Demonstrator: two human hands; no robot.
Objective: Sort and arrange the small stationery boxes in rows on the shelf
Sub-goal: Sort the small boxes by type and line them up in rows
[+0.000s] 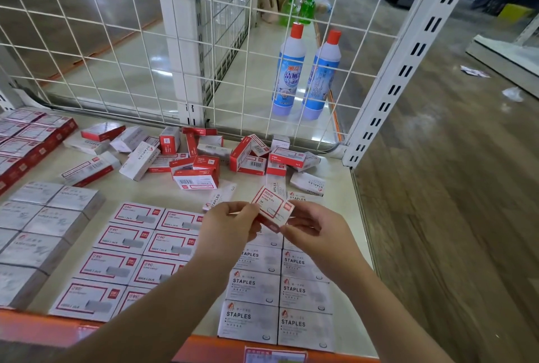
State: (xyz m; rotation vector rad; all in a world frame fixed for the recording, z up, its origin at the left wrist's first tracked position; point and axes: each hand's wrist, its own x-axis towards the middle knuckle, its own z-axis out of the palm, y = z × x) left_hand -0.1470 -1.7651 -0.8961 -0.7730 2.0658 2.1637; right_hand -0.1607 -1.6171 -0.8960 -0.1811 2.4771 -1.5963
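Above sorted rows: red-framed box (pixel 272 208) pinched between both hands, left (pixel 230 224), right (pixel 313 227).

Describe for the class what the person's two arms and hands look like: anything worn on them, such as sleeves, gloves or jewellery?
Both forearms are bare up to the bottom edge of the picture, with no sleeves in view. The left hand and right hand wear no gloves. No watch, bracelet or ring shows on either wrist or on the fingers.
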